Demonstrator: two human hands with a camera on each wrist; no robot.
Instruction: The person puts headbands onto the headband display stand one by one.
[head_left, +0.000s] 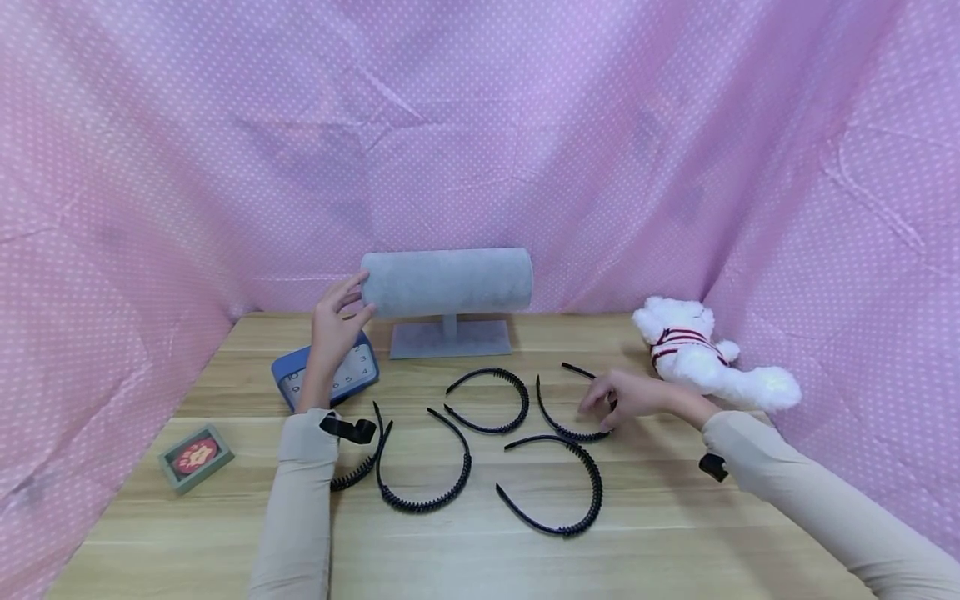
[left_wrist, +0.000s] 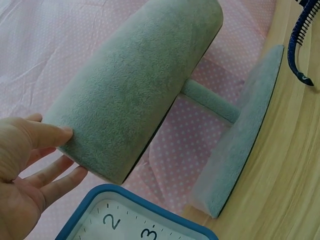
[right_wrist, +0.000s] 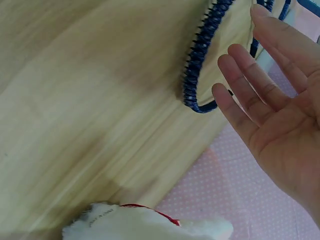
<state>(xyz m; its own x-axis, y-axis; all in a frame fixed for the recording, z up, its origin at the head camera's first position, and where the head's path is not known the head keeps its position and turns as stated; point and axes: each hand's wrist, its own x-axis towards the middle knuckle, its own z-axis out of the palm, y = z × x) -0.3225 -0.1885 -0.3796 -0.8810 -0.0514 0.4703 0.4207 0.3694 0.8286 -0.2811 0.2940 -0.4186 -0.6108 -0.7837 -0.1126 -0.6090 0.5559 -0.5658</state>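
Observation:
A grey plush bar stand (head_left: 450,283) stands at the back of the table, its thick roll held up on a short post. My left hand (head_left: 339,321) touches the left end of that roll with spread fingers. In the left wrist view, the thumb (left_wrist: 52,133) lies against the plush and other fingertips are at the end's edge. My right hand (head_left: 626,394) is over a black toothed headband (head_left: 577,436) at the right, hiding part of it. In the right wrist view, the fingers (right_wrist: 270,95) are extended and hold nothing, near the headband's toothed band (right_wrist: 197,62).
Several more black headbands lie around the table's middle, including a front one (head_left: 596,492), a middle one (head_left: 521,396) and a left one (head_left: 423,505). A blue clock (head_left: 356,371) is behind my left forearm. A small framed picture (head_left: 197,458) lies left; a white plush toy (head_left: 693,358) lies right.

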